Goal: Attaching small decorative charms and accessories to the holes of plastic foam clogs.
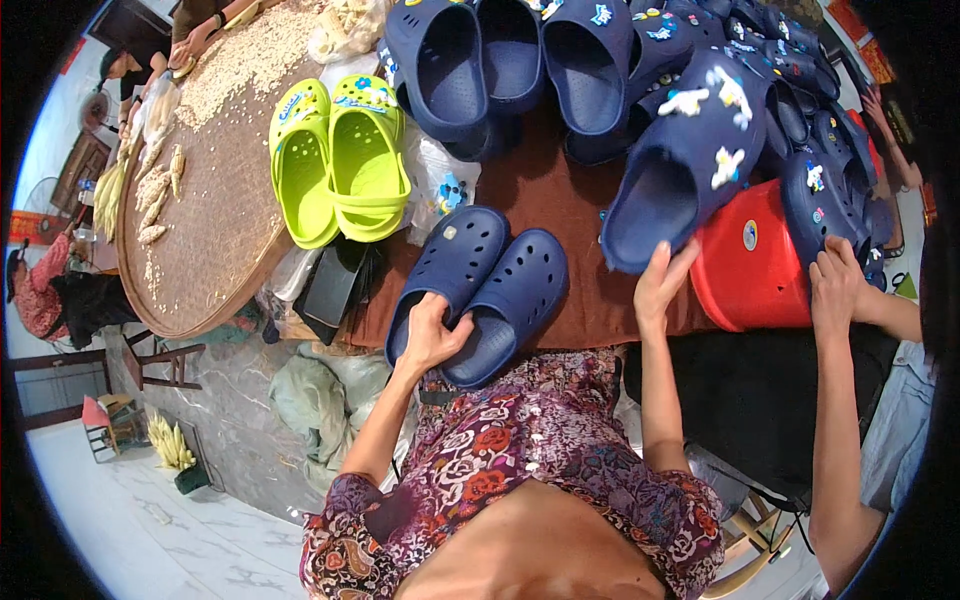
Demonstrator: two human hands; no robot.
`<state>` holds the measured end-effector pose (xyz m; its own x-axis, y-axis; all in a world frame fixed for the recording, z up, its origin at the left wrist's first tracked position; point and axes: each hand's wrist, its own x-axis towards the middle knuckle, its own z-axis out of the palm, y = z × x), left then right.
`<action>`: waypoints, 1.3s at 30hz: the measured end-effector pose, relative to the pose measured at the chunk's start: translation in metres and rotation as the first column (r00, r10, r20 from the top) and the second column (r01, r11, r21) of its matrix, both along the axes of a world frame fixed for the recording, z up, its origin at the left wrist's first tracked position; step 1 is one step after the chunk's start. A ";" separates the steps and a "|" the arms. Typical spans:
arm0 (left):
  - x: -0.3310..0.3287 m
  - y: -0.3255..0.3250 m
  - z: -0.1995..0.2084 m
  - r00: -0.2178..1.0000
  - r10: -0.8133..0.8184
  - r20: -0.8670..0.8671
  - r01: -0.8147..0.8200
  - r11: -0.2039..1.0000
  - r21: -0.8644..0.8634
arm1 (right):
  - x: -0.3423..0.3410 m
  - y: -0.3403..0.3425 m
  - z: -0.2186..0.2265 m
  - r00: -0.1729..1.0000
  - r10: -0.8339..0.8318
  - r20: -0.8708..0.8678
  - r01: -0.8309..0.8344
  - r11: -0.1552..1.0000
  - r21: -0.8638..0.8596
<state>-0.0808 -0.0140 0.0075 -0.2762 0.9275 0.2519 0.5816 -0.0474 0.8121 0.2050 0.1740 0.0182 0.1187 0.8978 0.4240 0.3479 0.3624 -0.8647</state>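
Navy clogs (520, 290) lie paired at the counter's (590, 305) front edge: the left hand (432, 335) pinches their adjoining walls, the right hand (662, 283) the heel rim of a charm-studded clog (695, 150). A loose pinch could drop either over that edge. Counted: Navy clogs, two; charm-studded clog, one; lime clogs (370, 165), two; red basin (755, 280), one; heaped clogs (665, 45), uncountable.

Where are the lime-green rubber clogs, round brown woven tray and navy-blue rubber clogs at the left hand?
Lime-green rubber clogs (366, 160): head view, right clog's insole.
Round brown woven tray (222, 205): head view, bare surface.
Navy-blue rubber clogs (517, 288): head view, right clog's holed top.
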 end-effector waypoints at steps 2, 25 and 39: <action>-0.007 -0.016 -0.001 1.000 0.000 -0.017 0.000 1.000 0.004 | 0.004 -0.041 -0.020 0.999 0.037 0.000 -0.037 0.997 -0.063; -0.011 -0.040 -0.039 0.929 0.359 -0.089 -0.366 0.928 -0.073 | -0.006 -0.105 -0.076 0.878 0.471 0.082 -0.368 0.775 -0.514; -0.005 0.000 -0.044 0.890 0.401 -0.219 -0.418 0.908 -0.038 | -0.009 -0.107 -0.037 0.686 0.502 0.526 -0.265 0.846 -0.462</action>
